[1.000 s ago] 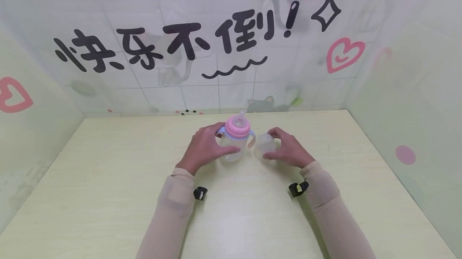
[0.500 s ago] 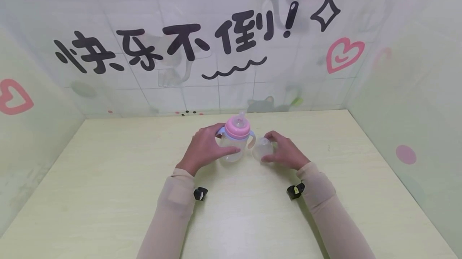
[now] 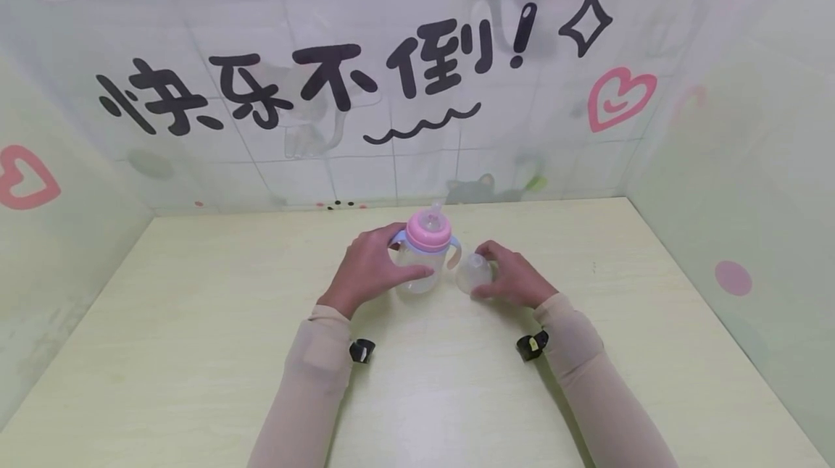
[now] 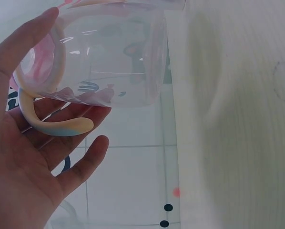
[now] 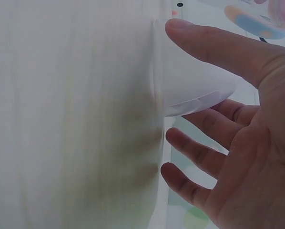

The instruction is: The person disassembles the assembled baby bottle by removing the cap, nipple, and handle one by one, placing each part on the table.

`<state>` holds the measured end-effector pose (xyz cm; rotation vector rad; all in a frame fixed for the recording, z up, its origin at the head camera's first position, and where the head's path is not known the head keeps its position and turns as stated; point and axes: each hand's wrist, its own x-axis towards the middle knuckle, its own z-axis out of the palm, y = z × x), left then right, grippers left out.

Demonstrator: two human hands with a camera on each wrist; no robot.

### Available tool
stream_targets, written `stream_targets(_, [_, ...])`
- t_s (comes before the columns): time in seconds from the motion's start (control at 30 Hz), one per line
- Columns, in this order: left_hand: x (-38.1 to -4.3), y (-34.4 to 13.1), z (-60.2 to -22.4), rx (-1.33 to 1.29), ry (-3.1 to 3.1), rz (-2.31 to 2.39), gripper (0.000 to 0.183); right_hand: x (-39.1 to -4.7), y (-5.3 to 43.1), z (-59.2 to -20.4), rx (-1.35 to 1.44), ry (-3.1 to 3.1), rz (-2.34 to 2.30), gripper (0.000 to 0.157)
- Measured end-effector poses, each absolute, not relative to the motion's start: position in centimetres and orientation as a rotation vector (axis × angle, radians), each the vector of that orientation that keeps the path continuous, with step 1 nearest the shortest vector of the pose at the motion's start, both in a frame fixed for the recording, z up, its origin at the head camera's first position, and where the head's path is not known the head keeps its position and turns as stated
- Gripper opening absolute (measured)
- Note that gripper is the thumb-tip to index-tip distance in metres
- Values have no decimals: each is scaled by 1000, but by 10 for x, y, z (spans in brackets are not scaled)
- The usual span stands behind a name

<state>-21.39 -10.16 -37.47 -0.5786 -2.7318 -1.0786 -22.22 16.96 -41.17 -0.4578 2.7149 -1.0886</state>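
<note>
A clear baby bottle (image 3: 417, 263) with a pink collar, a clear teat and pale blue handles stands upright near the middle of the table. My left hand (image 3: 370, 265) grips its body, thumb in front and fingers behind. In the left wrist view, one curved handle (image 4: 56, 125) passes by the fingers of that hand. Just right of the bottle, my right hand (image 3: 515, 276) holds a translucent dome-shaped cap (image 3: 472, 276) between thumb and fingers. The cap (image 5: 195, 81) sits rim down against the table in the right wrist view. Bottle and cap are close together.
The pale wooden table (image 3: 196, 352) spreads out on all sides of the hands. A white back wall (image 3: 339, 178) with black lettering rises behind it, and side walls stand left and right. A black wrist device (image 3: 532, 345) sits under each forearm.
My right hand has shifted slightly left and nearer to me, bringing the cap down to the table beside the bottle. The left hand and the bottle have stayed in place.
</note>
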Motion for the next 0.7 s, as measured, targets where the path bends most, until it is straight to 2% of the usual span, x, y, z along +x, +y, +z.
stream_targets(0.4, [-214, -102, -376, -579, -2734, -1087, 65, -222, 169, -412, -461, 2721, -1040, 62])
stream_targets(0.7, [-214, -101, -377, -587, -2730, -1075, 67, -219, 172, -396, -534, 2767, -1021, 86])
